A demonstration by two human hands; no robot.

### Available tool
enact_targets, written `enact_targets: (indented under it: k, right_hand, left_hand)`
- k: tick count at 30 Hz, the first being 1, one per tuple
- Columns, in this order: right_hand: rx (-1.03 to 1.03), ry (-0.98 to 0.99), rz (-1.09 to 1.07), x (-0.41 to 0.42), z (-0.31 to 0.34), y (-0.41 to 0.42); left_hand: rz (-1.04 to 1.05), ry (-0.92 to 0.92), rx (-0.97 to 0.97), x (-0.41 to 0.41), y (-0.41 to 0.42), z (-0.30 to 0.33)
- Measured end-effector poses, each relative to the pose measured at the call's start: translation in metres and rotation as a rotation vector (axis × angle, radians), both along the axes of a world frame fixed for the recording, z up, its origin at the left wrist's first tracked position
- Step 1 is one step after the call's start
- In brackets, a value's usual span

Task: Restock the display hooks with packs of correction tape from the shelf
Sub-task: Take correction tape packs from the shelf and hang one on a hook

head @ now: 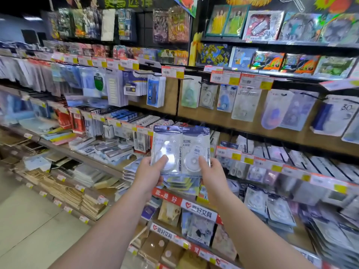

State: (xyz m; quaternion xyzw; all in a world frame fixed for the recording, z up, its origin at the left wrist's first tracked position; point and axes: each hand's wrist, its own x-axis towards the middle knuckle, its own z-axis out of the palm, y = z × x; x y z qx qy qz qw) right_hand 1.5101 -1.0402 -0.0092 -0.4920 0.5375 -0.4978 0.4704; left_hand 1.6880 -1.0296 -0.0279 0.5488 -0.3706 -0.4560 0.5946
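Note:
I hold two clear blister packs of correction tape side by side in front of me. My left hand (150, 172) grips the left pack (166, 146) at its lower edge, thumb on the front. My right hand (211, 174) grips the right pack (196, 147) the same way. Both packs have dark blue header cards with a hang hole. Above them, display hooks (189, 79) on the wooden back panel carry hanging packs of correction tape (207, 96). A stack of similar packs (181, 182) lies on the shelf just below my hands.
Shelves of stationery run left and right, with red and yellow price tags (225, 77) along the rails. Toy and card boxes (262, 26) fill the top shelves. A pale floor aisle (29, 220) opens at the lower left.

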Motion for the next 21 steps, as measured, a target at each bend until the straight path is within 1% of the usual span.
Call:
enact_targets:
  k: [4, 6, 11, 18, 21]
  right_hand:
    - [-0.069, -0.004, 0.0, 0.006, 0.008, -0.023]
    - [-0.109, 0.04, -0.013, 0.009, 0.012, -0.038]
    - [-0.246, 0.145, -0.012, 0.006, 0.028, -0.083]
    - [-0.312, 0.141, 0.023, 0.0, 0.051, -0.144]
    - [-0.336, 0.125, 0.042, -0.001, 0.053, -0.16]
  left_hand:
    - [0.006, 0.019, -0.041, 0.001, -0.019, 0.011]
    - [0.016, 0.036, -0.067, 0.001, -0.033, 0.018]
    - [0.039, -0.012, -0.088, 0.006, -0.086, 0.033]
    - [0.034, 0.031, -0.154, -0.003, -0.142, 0.054]
    - [0.062, 0.007, -0.184, -0.004, -0.156, 0.056]
